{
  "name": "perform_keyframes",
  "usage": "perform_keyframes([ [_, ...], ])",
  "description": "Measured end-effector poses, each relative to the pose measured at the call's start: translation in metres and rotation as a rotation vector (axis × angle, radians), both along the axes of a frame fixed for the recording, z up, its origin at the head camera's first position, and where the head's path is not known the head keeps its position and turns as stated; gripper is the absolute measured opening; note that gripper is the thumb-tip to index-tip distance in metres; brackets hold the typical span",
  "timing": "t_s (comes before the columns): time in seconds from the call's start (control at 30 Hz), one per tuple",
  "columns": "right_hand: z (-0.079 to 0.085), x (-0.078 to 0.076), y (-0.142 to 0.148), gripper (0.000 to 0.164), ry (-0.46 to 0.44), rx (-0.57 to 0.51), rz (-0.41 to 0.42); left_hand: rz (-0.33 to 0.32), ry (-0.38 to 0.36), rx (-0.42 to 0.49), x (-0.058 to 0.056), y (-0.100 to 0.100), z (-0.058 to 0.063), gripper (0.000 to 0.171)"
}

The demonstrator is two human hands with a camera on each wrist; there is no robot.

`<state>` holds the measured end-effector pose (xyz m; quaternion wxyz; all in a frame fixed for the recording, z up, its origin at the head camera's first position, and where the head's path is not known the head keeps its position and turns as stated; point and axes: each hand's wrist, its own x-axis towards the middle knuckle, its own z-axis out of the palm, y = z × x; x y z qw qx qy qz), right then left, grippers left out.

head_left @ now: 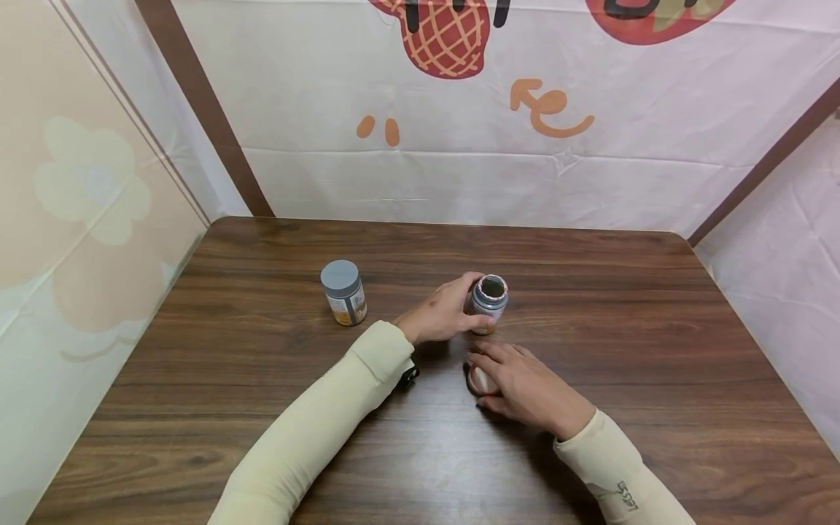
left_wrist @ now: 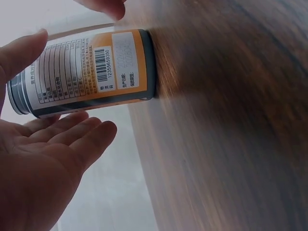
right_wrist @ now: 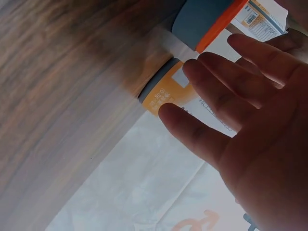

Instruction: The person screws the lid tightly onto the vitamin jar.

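An opened jar (head_left: 491,310) stands upright on the wooden table, its mouth uncovered and its inside dark. My left hand (head_left: 442,310) holds it from the left, thumb in front and fingers behind. In the left wrist view the jar (left_wrist: 91,72) shows a white and orange label with a barcode. Its lid (head_left: 483,380), grey-blue with an orange-red rim, lies rim up close to the table, nearer to me. Over it my right hand (head_left: 525,386) is spread, thumb at its near edge. The right fingers stay fairly straight beside the lid (right_wrist: 202,24) in the right wrist view.
A second jar (head_left: 344,293), capped with a grey lid, stands to the left of my left hand. The table (head_left: 590,292) ends at a printed cloth (head_left: 315,182) hanging behind it, with more cloth on both sides.
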<state>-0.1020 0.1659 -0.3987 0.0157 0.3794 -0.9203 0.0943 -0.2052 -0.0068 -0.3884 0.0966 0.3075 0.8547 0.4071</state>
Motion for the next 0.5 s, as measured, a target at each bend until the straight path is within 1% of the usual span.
perform_keyframes([
  [0.2, -0.003, 0.0018, 0.0003, 0.06, -0.027, 0.001, -0.038, -0.006, 0.007, -0.012, 0.0021, 0.0016, -0.0001, 0.061],
  [0.33, -0.0045, 0.0016, 0.0009, 0.057, -0.015, 0.002, -0.044, -0.002, -0.018, -0.011, 0.0047, 0.0006, 0.0001, 0.06],
  [0.5, -0.0055, 0.0004, 0.002, 0.056, 0.008, -0.001, -0.038, -0.005, -0.013, -0.006, 0.0063, -0.0023, -0.0015, 0.059],
])
